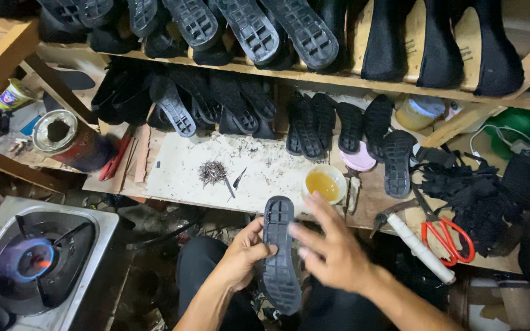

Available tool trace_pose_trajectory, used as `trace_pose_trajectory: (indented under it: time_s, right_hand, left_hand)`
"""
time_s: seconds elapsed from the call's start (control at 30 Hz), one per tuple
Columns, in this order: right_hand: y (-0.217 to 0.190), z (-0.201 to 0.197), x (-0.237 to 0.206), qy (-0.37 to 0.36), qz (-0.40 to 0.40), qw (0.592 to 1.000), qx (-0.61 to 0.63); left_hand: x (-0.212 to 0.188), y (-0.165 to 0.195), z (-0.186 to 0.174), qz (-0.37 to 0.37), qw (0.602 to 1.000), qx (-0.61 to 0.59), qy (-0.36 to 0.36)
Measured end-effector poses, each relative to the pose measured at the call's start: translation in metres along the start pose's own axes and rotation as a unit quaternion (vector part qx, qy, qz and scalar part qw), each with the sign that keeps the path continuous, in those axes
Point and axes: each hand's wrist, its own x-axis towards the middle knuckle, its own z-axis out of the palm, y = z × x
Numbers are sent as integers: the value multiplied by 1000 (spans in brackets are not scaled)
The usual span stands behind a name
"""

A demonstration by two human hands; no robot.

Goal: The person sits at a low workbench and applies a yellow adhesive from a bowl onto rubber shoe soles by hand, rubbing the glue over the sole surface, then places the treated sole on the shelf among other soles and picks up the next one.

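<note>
My left hand (245, 252) grips a black shoe by its side, its treaded sole (279, 245) facing up, over my lap. The fingers of my right hand (332, 248) are spread and blurred just to the right of the sole; whether they touch its edge I cannot tell. Just beyond the shoe's toe, on the workbench (179, 165), stands a small white bowl of yellow glue (324, 183). A pile of small nails (213, 172) and a dark pointed tool (238, 179) lie to the left of the bowl.
A lit gas burner with a blue flame (30, 260) sits at my lower left. Red-handled scissors (446, 236), a white-handled hammer (415, 244) and black fabric scraps (470, 190) lie at right. Several black soles (338, 129) and shoes fill the shelves. A rusty tin can (62, 138) stands at left.
</note>
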Motion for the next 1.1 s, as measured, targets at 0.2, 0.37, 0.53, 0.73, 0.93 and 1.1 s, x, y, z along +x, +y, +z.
trace_pose_trajectory:
  time_s: [0.2, 0.37, 0.53, 0.73, 0.93, 1.1]
  right_hand:
    - [8, -1, 7, 26, 27, 992, -121]
    - [13, -2, 5, 33, 43, 993, -101]
    - [1, 15, -14, -43, 69, 985, 151]
    - [4, 18, -27, -78, 262, 862, 426]
    - [2, 20, -19, 11, 315, 855, 411]
    - [4, 7, -6, -37, 134, 967, 214]
  left_hand:
    - [-7, 3, 8, -15, 999, -20, -47]
    - [-6, -5, 8, 22, 996, 26, -85]
    - [1, -14, -4, 82, 996, -1, -21]
    - [10, -7, -8, 81, 994, -47, 63]
    - [-9, -5, 5, 3, 997, 75, 4]
    - [-10, -7, -1, 1, 1000, 7, -8]
